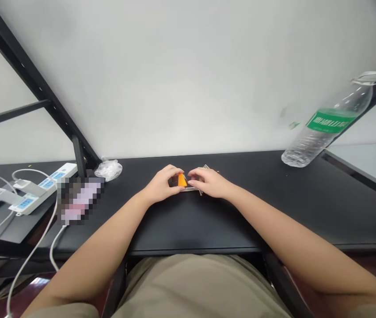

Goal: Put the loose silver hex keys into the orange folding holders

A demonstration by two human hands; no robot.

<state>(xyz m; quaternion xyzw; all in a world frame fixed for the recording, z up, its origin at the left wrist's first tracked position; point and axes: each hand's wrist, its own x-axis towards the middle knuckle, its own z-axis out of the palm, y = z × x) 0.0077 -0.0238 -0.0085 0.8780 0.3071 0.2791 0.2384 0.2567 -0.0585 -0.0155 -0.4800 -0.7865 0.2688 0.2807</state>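
Near the middle of the black desk, my left hand (164, 184) pinches a small orange piece (182, 179) between thumb and fingers. It looks wedge-shaped with dark marks; its exact kind is too small to tell. Just right of it, my right hand (210, 182) is curled, fingertips close to the orange piece. Several thin light sticks (201, 192) poke out from beneath and beside this hand, at its front and back. A narrow pale edge (190, 189) lies low between the hands. What my right fingers press on is hidden.
A tilted plastic bottle (328, 123) with a green label stands at the right rear. To the left are crumpled clear plastic (108, 170), a blurred phone-like object (81, 201) with a white cable, and a white power strip (43, 189). A pale wall (188, 88) rises behind the desk (188, 229).
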